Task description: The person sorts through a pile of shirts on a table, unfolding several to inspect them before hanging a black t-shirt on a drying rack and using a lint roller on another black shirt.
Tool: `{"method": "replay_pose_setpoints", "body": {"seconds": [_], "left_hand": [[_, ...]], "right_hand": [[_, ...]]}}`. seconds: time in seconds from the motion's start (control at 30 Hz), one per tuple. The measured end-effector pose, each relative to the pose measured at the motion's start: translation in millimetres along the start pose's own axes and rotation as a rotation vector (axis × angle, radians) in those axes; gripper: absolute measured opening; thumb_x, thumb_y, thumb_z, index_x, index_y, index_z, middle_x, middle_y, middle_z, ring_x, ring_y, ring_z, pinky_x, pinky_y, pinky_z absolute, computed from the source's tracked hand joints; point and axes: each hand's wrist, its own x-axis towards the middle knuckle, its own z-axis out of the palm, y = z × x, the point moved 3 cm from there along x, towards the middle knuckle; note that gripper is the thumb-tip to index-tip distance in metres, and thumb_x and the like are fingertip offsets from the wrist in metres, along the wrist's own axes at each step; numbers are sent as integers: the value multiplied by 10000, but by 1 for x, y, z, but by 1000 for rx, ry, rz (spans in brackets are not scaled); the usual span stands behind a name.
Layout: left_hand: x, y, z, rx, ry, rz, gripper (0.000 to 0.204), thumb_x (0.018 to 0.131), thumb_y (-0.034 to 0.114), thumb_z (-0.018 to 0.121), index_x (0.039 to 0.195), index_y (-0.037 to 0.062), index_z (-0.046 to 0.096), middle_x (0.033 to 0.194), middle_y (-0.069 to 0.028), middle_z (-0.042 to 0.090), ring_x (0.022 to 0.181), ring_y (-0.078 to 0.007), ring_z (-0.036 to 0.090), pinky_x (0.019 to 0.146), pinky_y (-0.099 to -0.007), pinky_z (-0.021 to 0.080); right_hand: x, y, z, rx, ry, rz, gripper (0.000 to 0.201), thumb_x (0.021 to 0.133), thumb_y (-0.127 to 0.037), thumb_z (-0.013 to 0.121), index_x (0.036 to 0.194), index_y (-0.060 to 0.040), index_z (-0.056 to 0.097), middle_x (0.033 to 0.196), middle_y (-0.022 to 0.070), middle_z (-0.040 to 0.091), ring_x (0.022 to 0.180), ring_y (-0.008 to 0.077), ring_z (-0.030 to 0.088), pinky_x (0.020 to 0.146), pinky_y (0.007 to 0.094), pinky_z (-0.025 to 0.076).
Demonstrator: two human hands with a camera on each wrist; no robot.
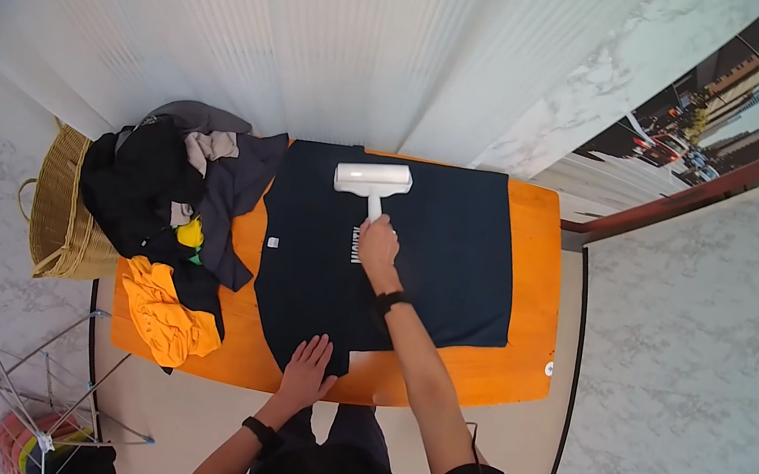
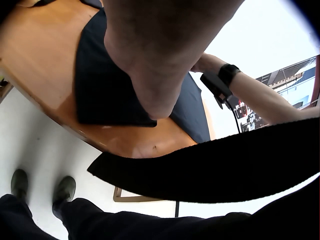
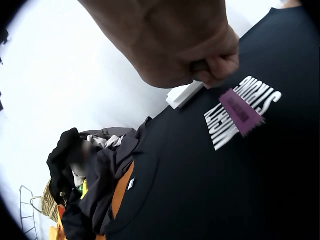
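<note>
A dark navy T-shirt (image 1: 451, 290) lies spread flat on the orange table, its collar toward the left. My right hand (image 1: 378, 249) grips the handle of a white lint roller (image 1: 373, 176), whose wide head lies over the shirt's far part. In the right wrist view, curled fingers (image 3: 220, 67) wrap the handle and hide most of it; part of the white head (image 3: 182, 94) shows. White lettering with a purple patch (image 3: 241, 112) is on the chest. My left hand (image 1: 307, 374) rests with straight fingers on the sleeve at the near edge.
Heaped dark clothes (image 1: 145, 186) lie at the table's left end, with an orange garment (image 1: 168, 312) in front. A wicker basket (image 1: 64, 212) stands beyond them. At the lower left is a metal rack (image 1: 44, 381). The orange table (image 1: 537, 295) has a pale wall behind it.
</note>
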Motion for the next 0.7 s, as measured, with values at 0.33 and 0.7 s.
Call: {"method": "replay_pose_setpoints", "body": {"seconds": [0.33, 0.7], "left_hand": [[-2, 0, -3, -37, -20, -12, 677, 878, 359, 594, 1419, -2, 407, 1511, -182, 361, 1407, -315, 331, 1175, -450, 211], [-6, -4, 7, -54, -75, 32, 797, 854, 391, 596, 1473, -16, 301, 1558, -196, 264, 1446, -332, 248, 1176, -468, 187]], "right_hand": [[24, 4, -6, 27, -36, 6, 309, 947, -287, 552, 922, 20, 521, 840, 236, 660, 796, 434, 665, 688, 506, 542], [-234, 95, -74, 58, -155, 45, 252, 943, -231, 559, 954, 12, 496, 847, 275, 640, 759, 458, 640, 647, 538, 515]]}}
